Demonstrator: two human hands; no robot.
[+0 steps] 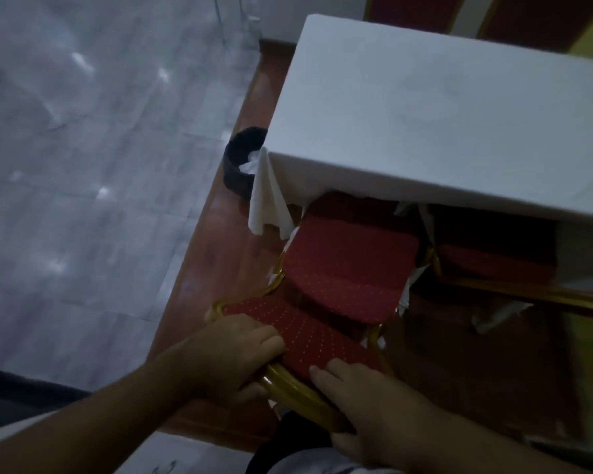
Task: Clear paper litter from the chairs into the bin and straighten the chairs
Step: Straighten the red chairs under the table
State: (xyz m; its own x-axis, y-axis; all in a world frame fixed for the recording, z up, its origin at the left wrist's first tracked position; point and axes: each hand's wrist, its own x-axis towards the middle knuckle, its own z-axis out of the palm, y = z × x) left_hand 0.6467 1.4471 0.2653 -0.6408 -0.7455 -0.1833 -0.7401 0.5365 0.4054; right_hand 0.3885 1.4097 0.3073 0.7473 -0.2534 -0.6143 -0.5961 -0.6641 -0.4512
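Both hands (240, 350) gripping chair (343, 285) backrest, bin (242, 159) beyond

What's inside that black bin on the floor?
The bin holds crumpled white paper near its rim. The table corner and hanging cloth cover its right side; anything deeper is hidden.

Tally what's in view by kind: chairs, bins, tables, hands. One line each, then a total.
Red chairs: 2, one held at its backrest, one under the table
Black bins: 1
White-clothed tables: 1
Hands: 2, left, right
Total: 6
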